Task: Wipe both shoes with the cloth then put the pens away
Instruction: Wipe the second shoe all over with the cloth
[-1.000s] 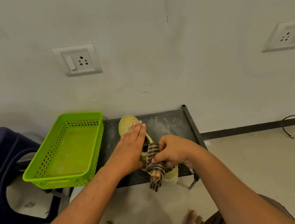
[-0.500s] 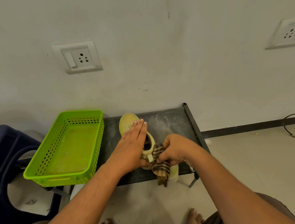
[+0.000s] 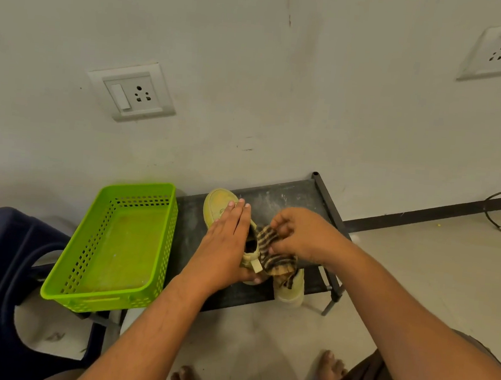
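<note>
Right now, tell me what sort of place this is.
Probably a room in a home, low down by a wall: a socket set in the wall, a low black rack with a shoe on it, and a bare floor.

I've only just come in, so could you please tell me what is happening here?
A person is wiping a yellow shoe on a dark rack. The left hand lies flat on it, steadying it, while the right hand grips a striped cloth by its heel. A second shoe stands beside it, partly hidden. A green basket sits to the left.
</note>
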